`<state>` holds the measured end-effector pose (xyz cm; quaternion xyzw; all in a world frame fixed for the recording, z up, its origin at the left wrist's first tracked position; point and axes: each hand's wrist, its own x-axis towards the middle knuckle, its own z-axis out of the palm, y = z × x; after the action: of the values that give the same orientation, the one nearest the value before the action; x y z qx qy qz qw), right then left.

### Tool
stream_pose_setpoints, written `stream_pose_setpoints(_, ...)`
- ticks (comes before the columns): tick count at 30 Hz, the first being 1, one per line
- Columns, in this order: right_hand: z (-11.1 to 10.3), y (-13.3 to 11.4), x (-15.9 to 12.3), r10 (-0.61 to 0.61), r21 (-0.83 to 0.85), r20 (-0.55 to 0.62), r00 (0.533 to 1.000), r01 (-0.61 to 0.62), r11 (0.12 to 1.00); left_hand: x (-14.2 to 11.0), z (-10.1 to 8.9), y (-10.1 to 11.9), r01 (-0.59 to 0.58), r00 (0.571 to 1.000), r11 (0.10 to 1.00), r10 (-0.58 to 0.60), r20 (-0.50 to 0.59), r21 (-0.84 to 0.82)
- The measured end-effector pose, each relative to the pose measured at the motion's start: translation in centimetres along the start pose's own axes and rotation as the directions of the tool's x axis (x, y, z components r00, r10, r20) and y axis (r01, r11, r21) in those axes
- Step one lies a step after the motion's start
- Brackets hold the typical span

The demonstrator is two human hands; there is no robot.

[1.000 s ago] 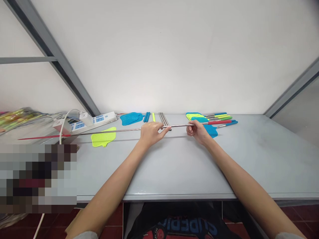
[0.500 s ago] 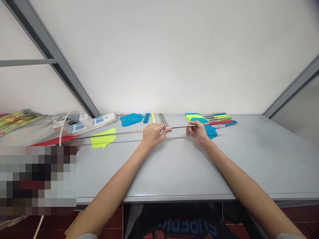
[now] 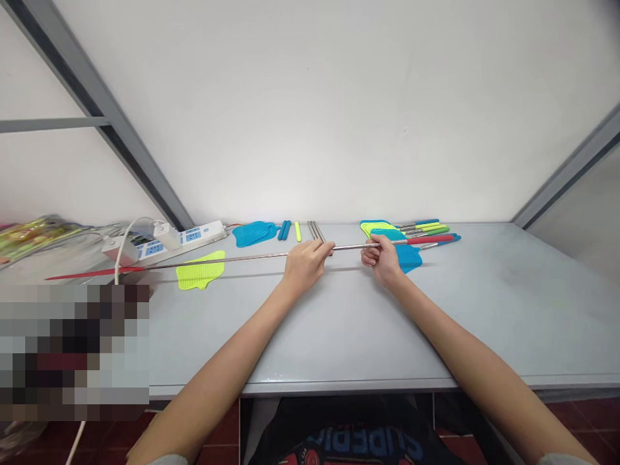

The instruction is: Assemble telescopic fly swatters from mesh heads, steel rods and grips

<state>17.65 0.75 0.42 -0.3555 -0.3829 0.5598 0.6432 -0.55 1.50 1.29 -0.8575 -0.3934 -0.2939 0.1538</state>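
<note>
A long thin steel rod (image 3: pixel 242 256) with a red tip at the far left and a red grip (image 3: pixel 430 239) at the right lies across my hands above the table. My left hand (image 3: pixel 305 266) is shut around the rod, and my right hand (image 3: pixel 382 259) grips it further right. Just behind my right hand lies a blue mesh fly swatter head (image 3: pixel 409 258). A yellow-green swatter head (image 3: pixel 199 271) lies flat below the rod on the left.
Along the back of the grey table (image 3: pixel 484 310) are a blue swatter head (image 3: pixel 254 233), blue handles (image 3: pixel 284 230), steel rods (image 3: pixel 316 230), and coloured-grip rods (image 3: pixel 426 228). A white power strip (image 3: pixel 186 236) sits back left beside a wall.
My left hand has slid a little to the right along the rod, closer to my right hand. The rod's left end has shifted slightly.
</note>
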Motion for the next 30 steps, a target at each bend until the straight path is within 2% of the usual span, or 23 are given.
stream_pose_setpoints(5,0.3,0.5,0.1,-0.071,0.025,-0.152,0.986,0.075,0.997,0.5,0.0,-0.1,0.027,1.000,0.999,-0.027,-0.008,0.021)
stream_pose_setpoints(9,0.2,0.4,0.4,-0.098,0.030,-0.221,0.970,0.107,0.994,1.3,-0.2,-0.4,0.027,1.000,0.999,-0.027,0.007,0.036)
stream_pose_setpoints(16,0.3,-0.4,0.4,-0.067,0.049,-0.203,0.977,0.079,0.996,2.0,-1.2,-0.7,0.025,0.999,0.999,-0.026,0.029,0.033)
stream_pose_setpoints(30,-0.7,-1.4,0.8,-0.122,0.050,-0.172,0.978,0.132,0.990,1.8,-1.8,-1.3,0.053,0.998,0.997,-0.055,0.031,0.053)
